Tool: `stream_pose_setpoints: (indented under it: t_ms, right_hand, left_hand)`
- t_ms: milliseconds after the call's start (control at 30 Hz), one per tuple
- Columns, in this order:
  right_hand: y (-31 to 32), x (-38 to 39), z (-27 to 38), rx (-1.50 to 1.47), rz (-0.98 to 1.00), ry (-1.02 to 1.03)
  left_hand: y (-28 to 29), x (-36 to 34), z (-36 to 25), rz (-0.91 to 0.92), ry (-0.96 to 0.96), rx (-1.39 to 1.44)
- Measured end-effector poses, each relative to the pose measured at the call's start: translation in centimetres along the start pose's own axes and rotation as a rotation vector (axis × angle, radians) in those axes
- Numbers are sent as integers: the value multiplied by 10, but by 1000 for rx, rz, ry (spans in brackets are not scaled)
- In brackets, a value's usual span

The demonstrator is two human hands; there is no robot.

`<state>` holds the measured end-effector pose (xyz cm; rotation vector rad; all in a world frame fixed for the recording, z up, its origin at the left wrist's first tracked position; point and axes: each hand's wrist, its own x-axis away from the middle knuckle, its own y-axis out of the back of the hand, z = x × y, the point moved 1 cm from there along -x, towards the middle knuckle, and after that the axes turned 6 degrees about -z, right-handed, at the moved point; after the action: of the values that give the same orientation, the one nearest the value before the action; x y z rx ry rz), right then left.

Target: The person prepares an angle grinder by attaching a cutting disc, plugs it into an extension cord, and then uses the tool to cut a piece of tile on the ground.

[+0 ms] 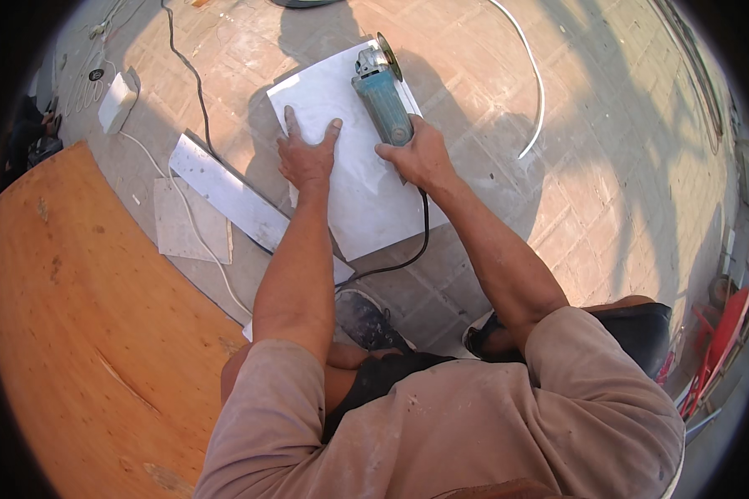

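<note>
A teal angle grinder (383, 102) with a metal head and a thin cutting disc (389, 55) is in my right hand (420, 155), its fingers wrapped around the rear of the body. The disc stands on edge at the far right corner of a white marbled tile (359, 204), which lies flat on the paving. Whether the disc touches the tile I cannot tell. My left hand (309, 156) rests on the tile's left part, thumb and index finger spread and holding nothing. From the grinder's rear a black cord (425, 241) loops back toward my feet.
To the left lie a narrow white tile strip (229, 191), a small beige tile piece (183, 218) and a white power box (118, 103) with cables. An orange-brown wooden board (100, 333) fills the lower left. A white hose (534, 75) curves at the right; a red object (724, 337) stands far right.
</note>
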<state>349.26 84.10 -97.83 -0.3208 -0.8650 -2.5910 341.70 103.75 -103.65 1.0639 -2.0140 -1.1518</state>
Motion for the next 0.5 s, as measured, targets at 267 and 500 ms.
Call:
stream_pose_setpoints:
  t_ms: [267,500]
  right_hand:
    - [3,10,-2,-24,5,-34]
    - [1,11,-6,21,-20,5]
  left_hand:
    - [1,1,-1,-13,-11,-6]
    - [-2,1,2,-63,-39,-46]
